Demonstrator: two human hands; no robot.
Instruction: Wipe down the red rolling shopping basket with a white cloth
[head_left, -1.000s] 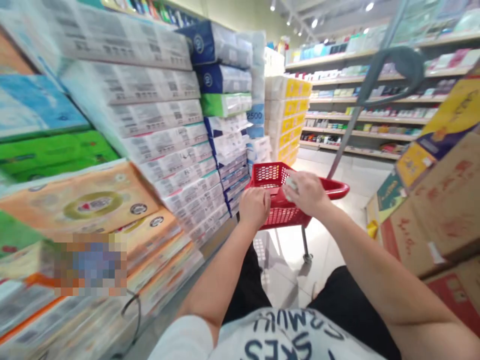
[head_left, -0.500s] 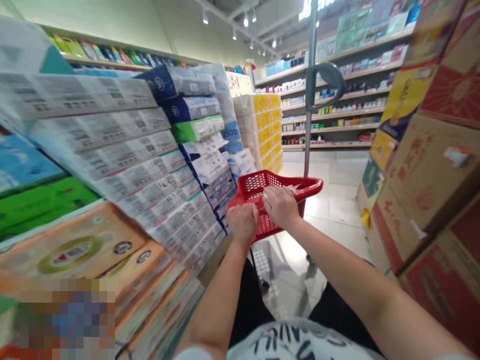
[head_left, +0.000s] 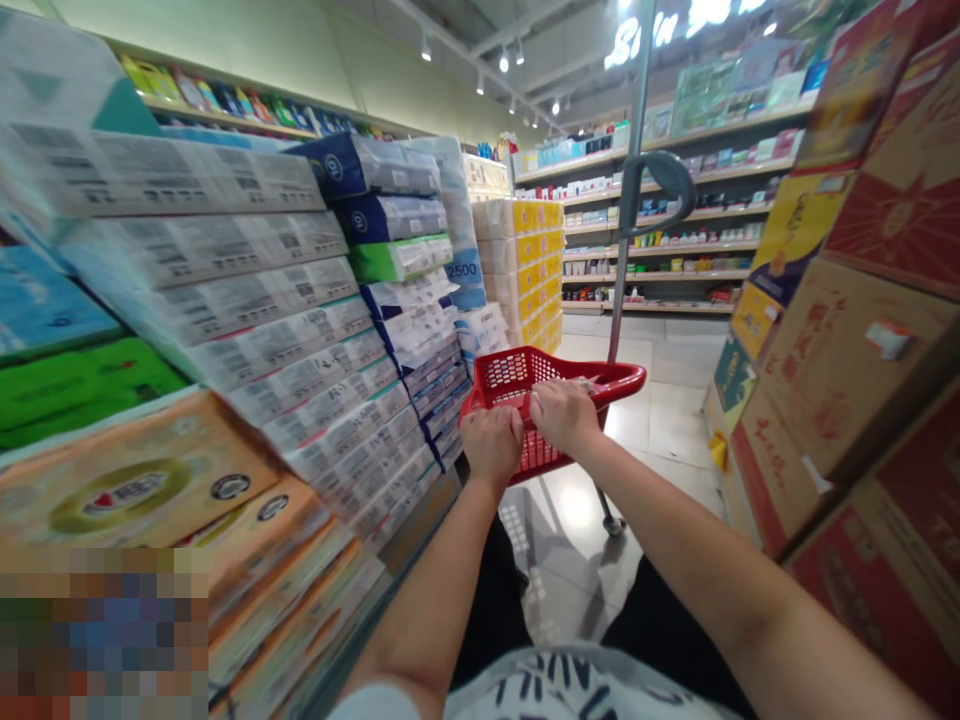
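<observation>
Head view is showing both bare hands gripping a red shopping cart (head_left: 541, 456), which is standing on the pale tiled floor (head_left: 651, 425) straight ahead of the person. The left hand (head_left: 492, 442) is clasping the left part of the cart's near edge, its fingers curling over the top and bunching closely together. The right hand (head_left: 566, 415) is resting just beside it, knuckles up, its fingers folding over the same edge; something small and pale is showing beside them, too small to identify. Both forearms are reaching forward over a white shirt (head_left: 570, 685) with dark lettering. One caster (head_left: 613, 525) is touching the floor below the cart. A metal pole (head_left: 622, 280) carrying a grey loop (head_left: 666, 188) is rising at the basket's far right; I cannot tell whether it is joining the cart.

On the left, white-wrapped packs (head_left: 262, 310) are standing in a tall stack, with orange packs (head_left: 135, 470) lying nearer and blue packs (head_left: 386, 165) sitting farther along. Beyond these, yellow-sided packs (head_left: 536, 270) are forming another stack. On the right, cardboard cartons (head_left: 840, 380) are lining the aisle, and stocked shelves (head_left: 697, 245) are running across the back.
</observation>
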